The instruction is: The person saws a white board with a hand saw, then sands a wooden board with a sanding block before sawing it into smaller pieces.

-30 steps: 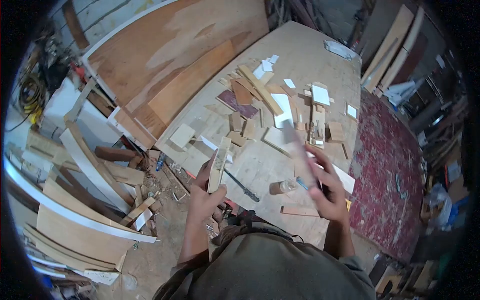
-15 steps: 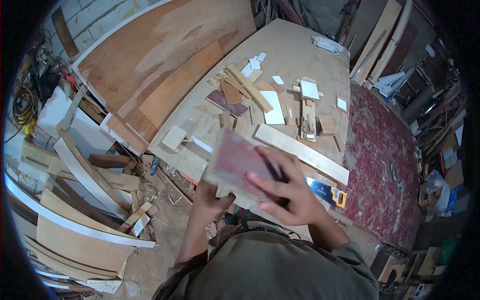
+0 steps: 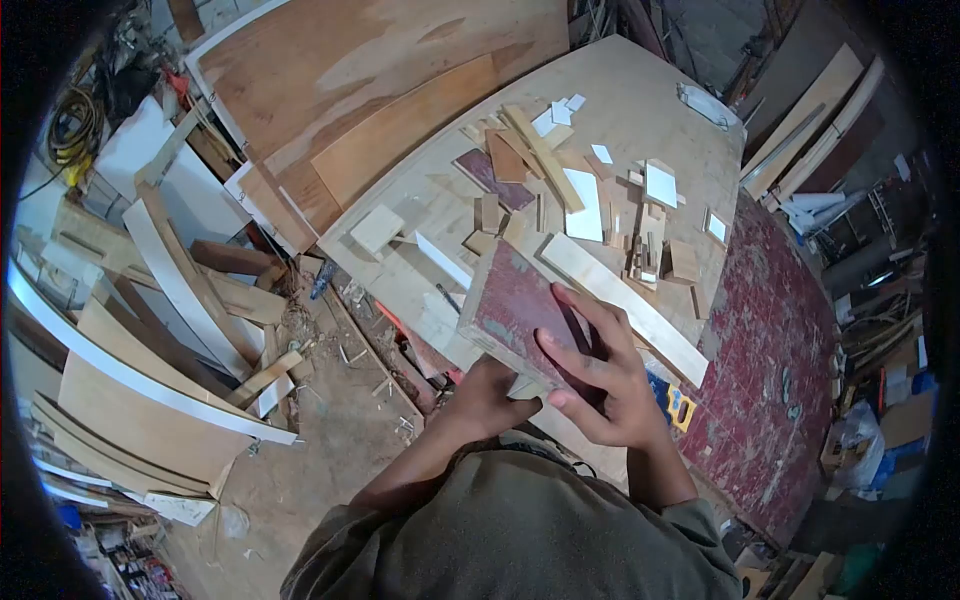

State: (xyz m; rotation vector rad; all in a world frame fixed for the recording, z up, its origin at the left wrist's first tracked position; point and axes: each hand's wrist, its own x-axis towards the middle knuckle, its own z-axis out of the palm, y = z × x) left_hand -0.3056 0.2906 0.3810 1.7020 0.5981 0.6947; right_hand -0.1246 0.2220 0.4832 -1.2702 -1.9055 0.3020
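Observation:
A wooden block [image 3: 520, 310] with a worn dark-red face and pale edges is held up in front of my chest, tilted. My right hand [image 3: 605, 375] grips it from the right, fingers spread over the red face. My left hand [image 3: 485, 400] is closed at its lower left edge, with its fingers partly hidden beneath. Something pale shows under the block by my left thumb; I cannot make out what it is. Beyond the block lies a long pale board [image 3: 630, 305]. A handsaw [image 3: 680, 408] with a yellow and black handle is just right of my right hand.
Wood offcuts and white pieces, among them a white rectangular panel [image 3: 584, 207], lie across the plywood worktable [image 3: 640, 90]. Large plywood sheets [image 3: 350, 90] lean at its left. Curved wooden parts [image 3: 190, 270] are stacked on the left. A scuffed red board [image 3: 770, 370] extends on the right.
The block and both hands have shifted right in view, and the block is no longer blurred. The view has turned a little, so the table appears farther right. Both hands still hold the block.

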